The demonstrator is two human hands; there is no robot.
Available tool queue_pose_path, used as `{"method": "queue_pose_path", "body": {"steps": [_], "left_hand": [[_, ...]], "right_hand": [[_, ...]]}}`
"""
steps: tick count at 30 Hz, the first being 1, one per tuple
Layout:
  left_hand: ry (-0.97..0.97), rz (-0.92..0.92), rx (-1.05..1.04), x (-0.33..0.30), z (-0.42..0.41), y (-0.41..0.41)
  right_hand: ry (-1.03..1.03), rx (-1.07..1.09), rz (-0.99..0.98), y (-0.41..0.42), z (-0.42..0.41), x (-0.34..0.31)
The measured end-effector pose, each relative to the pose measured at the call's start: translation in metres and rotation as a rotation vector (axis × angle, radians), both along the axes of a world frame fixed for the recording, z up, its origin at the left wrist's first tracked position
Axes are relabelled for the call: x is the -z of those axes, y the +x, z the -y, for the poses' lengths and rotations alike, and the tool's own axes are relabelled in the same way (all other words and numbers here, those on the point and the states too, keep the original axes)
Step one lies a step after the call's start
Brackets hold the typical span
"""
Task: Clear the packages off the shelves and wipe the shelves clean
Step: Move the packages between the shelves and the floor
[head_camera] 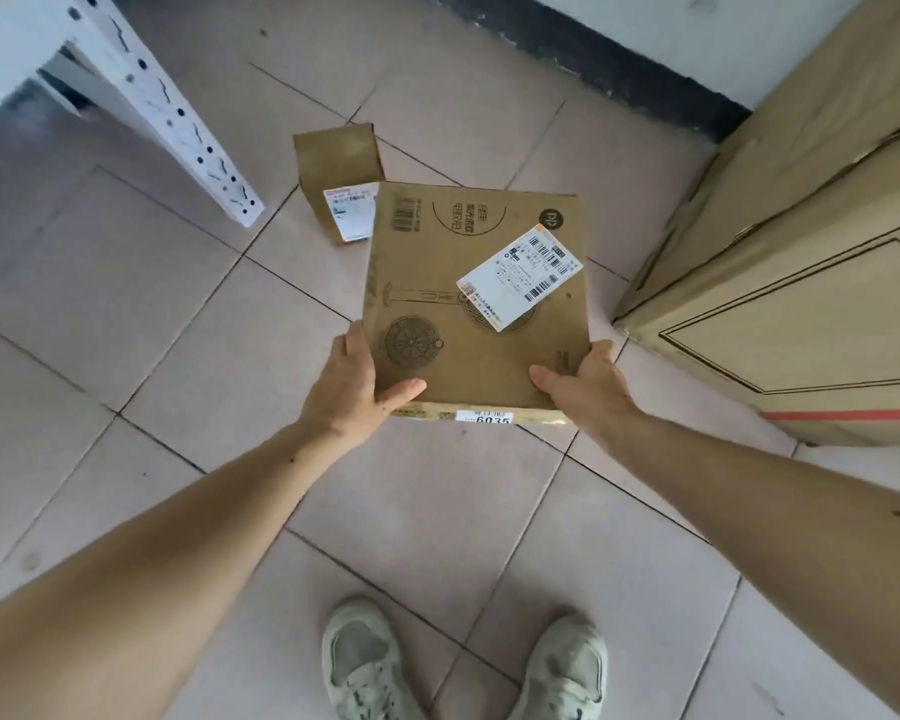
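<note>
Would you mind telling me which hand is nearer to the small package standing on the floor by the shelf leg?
Left. The left hand grips the fan box's near-left corner, below the small package; the right hand holds the opposite corner, farther away.

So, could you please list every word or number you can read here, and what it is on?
"6035": white sticker on the near edge of the flat brown cardboard box.
"DP": black round mark on that box.
White shipping label: too small.
Smaller brown box's label: blurred.

"6035" sticker (484, 418) on fan box (468, 314) edge
</note>
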State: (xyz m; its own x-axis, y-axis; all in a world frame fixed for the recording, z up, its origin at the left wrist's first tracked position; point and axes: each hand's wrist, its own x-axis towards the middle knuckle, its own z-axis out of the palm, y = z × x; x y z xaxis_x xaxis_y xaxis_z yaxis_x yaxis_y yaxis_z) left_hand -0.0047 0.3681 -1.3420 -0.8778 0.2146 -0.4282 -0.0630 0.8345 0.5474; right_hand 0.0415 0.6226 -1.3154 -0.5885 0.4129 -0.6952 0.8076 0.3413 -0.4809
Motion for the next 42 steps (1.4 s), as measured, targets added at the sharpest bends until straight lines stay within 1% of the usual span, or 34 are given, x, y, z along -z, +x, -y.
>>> {"method": "queue_pose_path", "body": {"steps": [3, 6, 10, 15, 19, 23, 26, 28, 30, 34, 38, 42], "left_hand": [[0.008, -0.025, 0.009, 0.048, -0.019, -0.025], [0.008, -0.023, 0.022, 0.088, -0.046, -0.051], [0.038, -0.034, 0.023, 0.125, -0.072, -0.079], [-0.041, -0.005, 0.034, 0.147, -0.086, -0.082], [-0.163, 0.034, 0.045, 0.144, -0.092, -0.084], [-0.246, 0.168, 0.062, 0.122, -0.093, -0.091], [-0.383, 0.243, 0.156, 0.089, -0.09, -0.09], [-0.432, 0.269, 0.218, 0.065, -0.086, -0.088], [-0.431, 0.27, 0.216, 0.036, -0.08, -0.087], [-0.438, 0.242, 0.148, -0.027, -0.062, -0.086], [-0.44, 0.228, 0.097, -0.087, -0.039, -0.074], [-0.423, 0.225, 0.015, -0.143, -0.007, -0.054]], "right_hand": [[-0.03, 0.042, -0.01, -0.024, -0.019, 0.042], [-0.011, 0.07, -0.041, -0.051, -0.041, 0.082], [0.012, 0.104, -0.068, -0.076, -0.061, 0.119], [0.074, 0.086, -0.039, -0.082, -0.068, 0.152], [0.123, 0.017, -0.003, -0.082, -0.073, 0.156], [0.211, -0.109, 0.096, -0.084, -0.074, 0.136], [0.26, -0.145, 0.148, -0.09, -0.07, 0.104], [0.307, -0.202, 0.16, -0.093, -0.063, 0.08], [0.34, -0.318, 0.165, -0.096, -0.054, 0.051], [0.411, -0.663, 0.213, -0.103, -0.031, -0.012], [0.504, -0.933, 0.258, -0.105, 0.003, -0.075], [0.589, -1.142, 0.177, -0.105, 0.044, -0.135]]}}
